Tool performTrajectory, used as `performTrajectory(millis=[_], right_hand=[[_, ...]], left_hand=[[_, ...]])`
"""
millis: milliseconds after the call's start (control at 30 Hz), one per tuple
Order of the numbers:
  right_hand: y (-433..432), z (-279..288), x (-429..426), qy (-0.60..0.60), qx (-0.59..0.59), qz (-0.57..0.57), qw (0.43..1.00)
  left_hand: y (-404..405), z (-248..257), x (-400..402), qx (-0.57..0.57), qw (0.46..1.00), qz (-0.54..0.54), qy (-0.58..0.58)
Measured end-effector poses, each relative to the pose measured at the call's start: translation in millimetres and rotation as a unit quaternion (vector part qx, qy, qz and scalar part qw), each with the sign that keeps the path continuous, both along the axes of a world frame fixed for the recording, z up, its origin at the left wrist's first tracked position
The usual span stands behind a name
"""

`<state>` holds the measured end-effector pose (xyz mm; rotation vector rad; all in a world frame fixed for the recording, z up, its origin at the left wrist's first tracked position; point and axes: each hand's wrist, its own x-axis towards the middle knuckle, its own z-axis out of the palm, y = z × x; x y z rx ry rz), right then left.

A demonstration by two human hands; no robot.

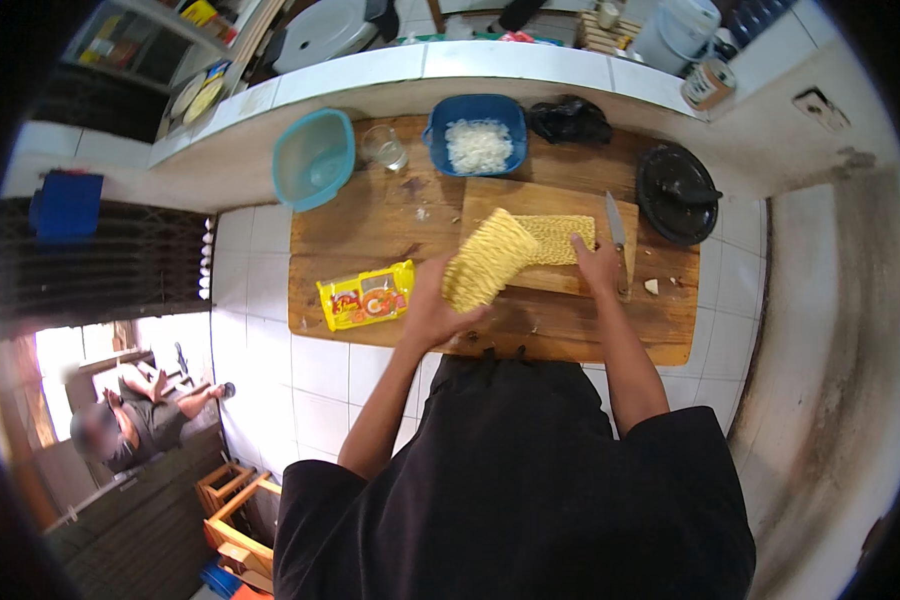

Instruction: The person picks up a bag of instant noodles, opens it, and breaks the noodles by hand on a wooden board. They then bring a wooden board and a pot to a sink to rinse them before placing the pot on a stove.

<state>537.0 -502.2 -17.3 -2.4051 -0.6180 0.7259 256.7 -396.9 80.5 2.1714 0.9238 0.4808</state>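
Observation:
My left hand (433,309) grips a tilted block of dried instant noodles (491,259) by its lower left end. The block is raised over the wooden cutting board (544,196). A second dried noodle block (559,238) lies flat on the board, its left end hidden behind the raised one. My right hand (600,266) holds its right end, with the thumb on top. A kitchen knife (615,225) lies along the board's right side, close by that hand. Left of my left hand is a yellow noodle packet (367,295) bearing writing and pictures.
Along the wooden table's (330,240) back stand a teal basin (315,161), a drinking glass (385,148), a blue basin (478,135) of white pieces and a black plastic bag (570,120). A stone mortar (675,195) with pestle sits right. A person (150,427) sits far left.

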Motion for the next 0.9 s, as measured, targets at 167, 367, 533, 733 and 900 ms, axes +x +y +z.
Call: performTrajectory(millis=[167, 367, 533, 733, 900], right_hand=[[-35, -7, 16, 0.072, 0.09, -0.056, 0.992], [-75, 33, -33, 0.496, 0.214, -0.072, 0.838], [-90, 26, -48, 0.456, 0.249, -0.094, 0.849], [-105, 29, -57, 0.457, 0.362, -0.186, 0.791], [-100, 36, -66, 0.47, 0.349, -0.197, 0.786]], left_hand=[[-35, -12, 7, 0.024, 0.995, -0.091, -0.021], [-47, -23, 15, 0.036, 0.979, -0.2, -0.01], [-38, -24, 10, 0.087, 0.977, -0.191, -0.042], [49, -80, -59, 0.143, 0.933, 0.264, 0.198], [125, -108, -112, 0.111, 0.918, 0.091, 0.371]])
